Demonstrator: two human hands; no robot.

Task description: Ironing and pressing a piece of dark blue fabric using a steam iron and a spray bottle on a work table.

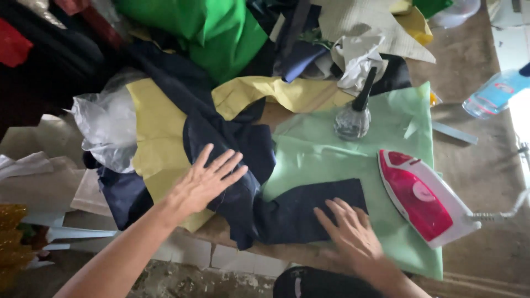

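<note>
From my head camera, my left hand (203,179) lay flat on the dark blue cloth (237,165), with the fingers spread wide and holding nothing. My right hand (353,234) pressed flat on a dark blue piece (309,212), with the fingers a little apart, not pinching. That piece lay on the green cloth (353,165) near the front edge of the table (480,165). The pink iron (422,198) sat just beside my right hand, lying on the green cloth with its cord (499,212) running off to the right. I thought that was the big danger: if the iron was hot, my hand could bump it and get burned, or the cloth under it could scorch. The cord could snag and pull the iron down. A glass bottle (353,118) stood behind on the green cloth, and tugging the cloth could tip it over. The blue cloth hung over the table edge, so it could slide off. A heap of cloth (221,33) was piled at the back and could tumble onto my work.
</note>
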